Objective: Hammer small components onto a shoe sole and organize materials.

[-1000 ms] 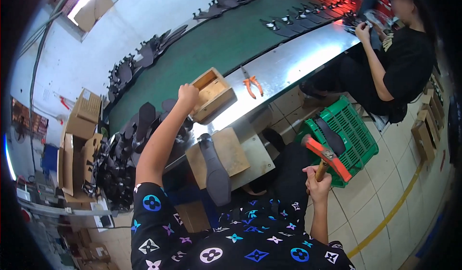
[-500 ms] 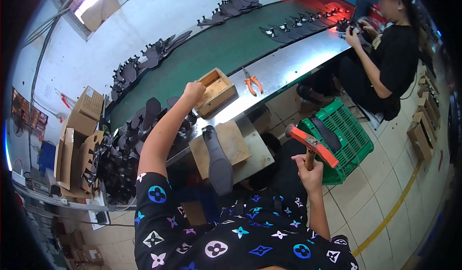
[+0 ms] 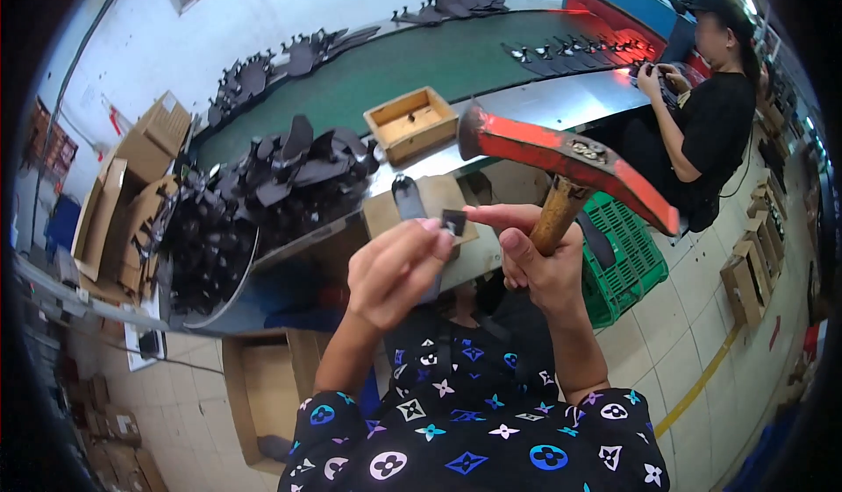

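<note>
My left hand [image 3: 395, 268] pinches a small dark square piece [image 3: 453, 222] between thumb and fingertips. Beside it, my right hand [image 3: 548, 268] grips the wooden handle of a hammer [image 3: 561, 154] with a worn red head. Its index finger stretches out to the piece, apparently touching its edge. Behind and below both hands, a dark shoe sole [image 3: 408, 198] lies on a tan board [image 3: 381, 216], partly hidden by my left hand. An open wooden box [image 3: 395, 150] with a few small dark bits inside stands on the metal ledge beyond.
Many dark soles with straps [image 3: 289, 167] are heaped at the left, beside cardboard boxes [image 3: 105, 220]. A green conveyor belt [image 3: 351, 89] carries more along its edges. At the right are a green crate [image 3: 645, 273] and a seated co-worker [image 3: 710, 115] handling something dark.
My left hand has come back from the wooden box and now holds the small dark piece. My right hand has raised the hammer and brought it closer, beside the left.
</note>
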The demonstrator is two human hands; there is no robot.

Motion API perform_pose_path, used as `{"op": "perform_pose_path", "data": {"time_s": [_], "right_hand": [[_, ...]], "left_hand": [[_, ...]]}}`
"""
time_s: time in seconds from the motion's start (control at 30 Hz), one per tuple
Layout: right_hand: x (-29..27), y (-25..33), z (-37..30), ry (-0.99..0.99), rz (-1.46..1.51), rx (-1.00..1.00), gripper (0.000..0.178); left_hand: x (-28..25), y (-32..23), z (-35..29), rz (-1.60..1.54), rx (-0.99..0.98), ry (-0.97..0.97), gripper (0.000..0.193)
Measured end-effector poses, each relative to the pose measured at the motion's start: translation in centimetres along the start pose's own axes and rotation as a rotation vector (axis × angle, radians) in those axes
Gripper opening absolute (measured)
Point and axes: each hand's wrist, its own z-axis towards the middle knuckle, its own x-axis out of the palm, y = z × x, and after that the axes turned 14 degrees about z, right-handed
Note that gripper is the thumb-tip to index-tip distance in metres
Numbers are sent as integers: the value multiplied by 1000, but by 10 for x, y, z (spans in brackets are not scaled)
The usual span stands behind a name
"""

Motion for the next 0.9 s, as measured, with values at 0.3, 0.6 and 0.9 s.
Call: {"op": "perform_pose_path", "data": {"time_s": [0.3, 0.6, 0.9], "right_hand": [[30, -20, -8, 63, -155, -213, 17], [-24, -102, 76, 39, -316, -199, 17], [-43, -151, 146, 182, -533, 65, 22]], "left_hand": [[-11, 5, -26, -22, -53, 14, 16], [94, 129, -126, -237, -773, 576, 45], [102, 123, -135, -426, -1085, 591, 24]]}}
